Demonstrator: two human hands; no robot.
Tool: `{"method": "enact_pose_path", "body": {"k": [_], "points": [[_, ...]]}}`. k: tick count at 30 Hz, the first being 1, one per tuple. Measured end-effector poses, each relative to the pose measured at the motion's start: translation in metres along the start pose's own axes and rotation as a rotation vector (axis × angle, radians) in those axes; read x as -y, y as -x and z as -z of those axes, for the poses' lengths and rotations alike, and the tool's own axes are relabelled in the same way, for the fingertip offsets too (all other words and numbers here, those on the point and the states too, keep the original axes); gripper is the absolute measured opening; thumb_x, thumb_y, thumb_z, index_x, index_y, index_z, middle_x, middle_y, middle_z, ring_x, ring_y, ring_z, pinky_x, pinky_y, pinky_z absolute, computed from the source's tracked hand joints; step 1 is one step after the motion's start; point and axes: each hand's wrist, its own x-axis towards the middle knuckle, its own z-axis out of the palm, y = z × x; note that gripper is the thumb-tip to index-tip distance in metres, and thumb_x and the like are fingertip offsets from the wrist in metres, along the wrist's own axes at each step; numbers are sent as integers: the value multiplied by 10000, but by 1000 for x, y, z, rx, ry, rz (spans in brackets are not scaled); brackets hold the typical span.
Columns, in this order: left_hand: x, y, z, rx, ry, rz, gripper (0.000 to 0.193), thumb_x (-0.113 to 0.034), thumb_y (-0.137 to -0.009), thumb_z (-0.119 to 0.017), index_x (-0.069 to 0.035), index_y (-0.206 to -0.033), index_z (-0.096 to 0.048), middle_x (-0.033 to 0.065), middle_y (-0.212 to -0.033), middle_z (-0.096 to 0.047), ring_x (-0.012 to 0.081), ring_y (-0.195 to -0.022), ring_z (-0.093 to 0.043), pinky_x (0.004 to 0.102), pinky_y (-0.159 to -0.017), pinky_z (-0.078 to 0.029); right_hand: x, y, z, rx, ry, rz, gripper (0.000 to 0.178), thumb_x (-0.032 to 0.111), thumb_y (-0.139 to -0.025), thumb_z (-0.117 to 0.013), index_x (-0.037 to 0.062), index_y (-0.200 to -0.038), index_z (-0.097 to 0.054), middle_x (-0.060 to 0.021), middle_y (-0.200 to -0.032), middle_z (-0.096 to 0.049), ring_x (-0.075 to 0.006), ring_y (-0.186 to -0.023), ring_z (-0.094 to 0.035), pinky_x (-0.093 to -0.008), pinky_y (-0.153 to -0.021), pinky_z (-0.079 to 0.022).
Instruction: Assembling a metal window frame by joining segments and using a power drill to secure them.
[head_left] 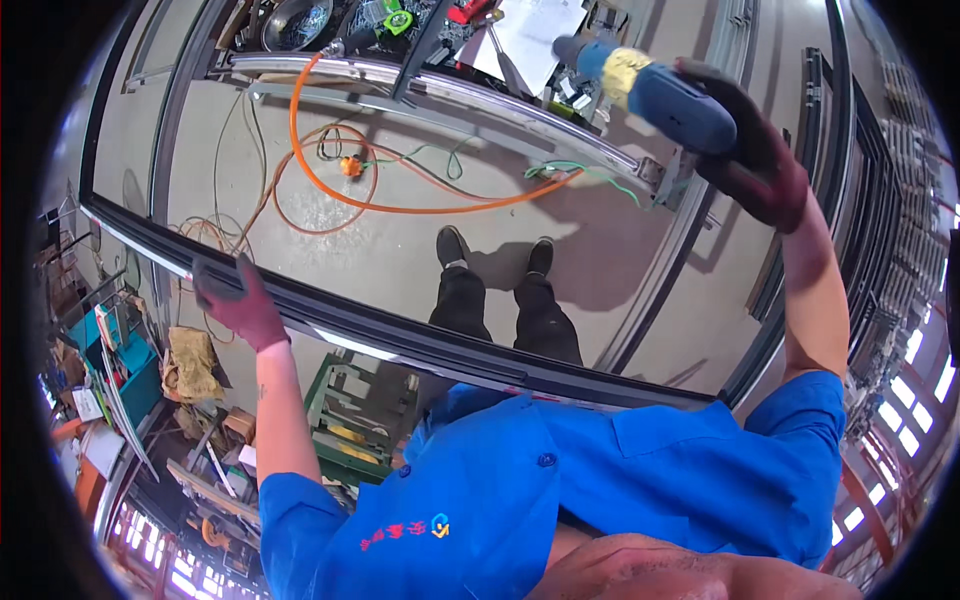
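In a dark red and grey work glove, my right hand (760, 165) is wrapped round a blue power drill (683, 108) with yellow tape about its body. The drill is held up at the upper right, its nose pointing left over the workbench. My left hand (243, 303), gloved alike, grips the near rail of a large dark metal frame (400, 325) at the left, thumb and fingers over its edge. The frame spans the view in front of my body. What the palm side of my left hand touches is hidden.
Beyond the frame, a bench holds a bowl of screws (298, 22), a green tape measure (398, 20), a hammer (508, 65) and white paper (535, 40). An orange hose (430, 209) and cables loop above the floor. A teal cabinet (130, 375) stands at the left.
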Motion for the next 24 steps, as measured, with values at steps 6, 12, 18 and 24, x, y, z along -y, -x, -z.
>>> {"method": "enact_pose_path", "body": {"k": [6,12,18,24], "points": [[33,75,-13,195,702,1124,576,-286,-1019,-777,-34,-1506,-604,162,-1354,-718,312,-1130,-715,461,-985,-606,-68,36,-22,126,-456,-556,706,283,-1017,-656,31,-1647,-461,-89,-1409,-666,-167,-1117,-668,-335,-951,-557],[90,83,-30,277,268,732,331,-309,-1074,-675,-39,-1255,-736,152,-1073,-751,282,-915,-725,433,-805,-598,-151,19,-68,496,-597,-570,628,510,-1049,-602,-29,-1347,-723,-146,-1008,-787,-177,-825,-716,-314,-758,-571],[107,83,-23,325,237,630,261,-197,-1107,-565,-108,-1190,-796,138,-969,-749,228,-875,-698,408,-780,-569,-199,11,-99,739,-527,-726,764,514,-983,-705,-33,-1498,-566,-147,-1105,-770,-178,-873,-746,-307,-724,-577],[57,78,-14,262,391,837,292,-177,-1062,-617,-29,-1234,-800,122,-1090,-778,209,-938,-728,366,-844,-599,-190,17,-120,726,-522,-782,659,526,-968,-732,-20,-1335,-704,-108,-811,-739,-139,-648,-690,-290,-574,-563]]}}
